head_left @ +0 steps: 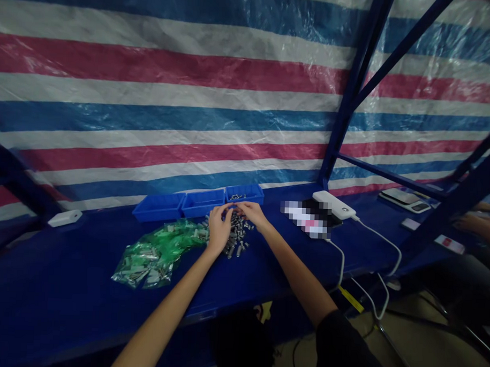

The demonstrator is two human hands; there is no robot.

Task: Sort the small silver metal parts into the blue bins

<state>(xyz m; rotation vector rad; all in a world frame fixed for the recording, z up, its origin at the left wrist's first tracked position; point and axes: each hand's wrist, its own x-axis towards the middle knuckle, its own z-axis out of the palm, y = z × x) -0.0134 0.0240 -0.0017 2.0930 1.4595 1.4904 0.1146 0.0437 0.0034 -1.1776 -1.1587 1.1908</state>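
Observation:
My left hand (219,226) and my right hand (251,212) meet at the fingertips above a heap of small metal parts (238,234) on the blue table. The fingers of both hands are curled in and closed. Whatever is between them is too small to make out. Just behind the hands stand three blue trays: a left tray (158,208), a middle tray (203,202) and a right tray (244,193) with a few small metal pieces in it. Left of my left hand lie green-tinted clear plastic bags (154,258) with small parts inside.
A phone (312,218) and a white power bank (335,205) with white cables (382,239) lie to the right. A white box (65,218) sits at left. A blue frame post (346,107) rises behind; a scale (405,200) and another person's hand (479,224) are far right.

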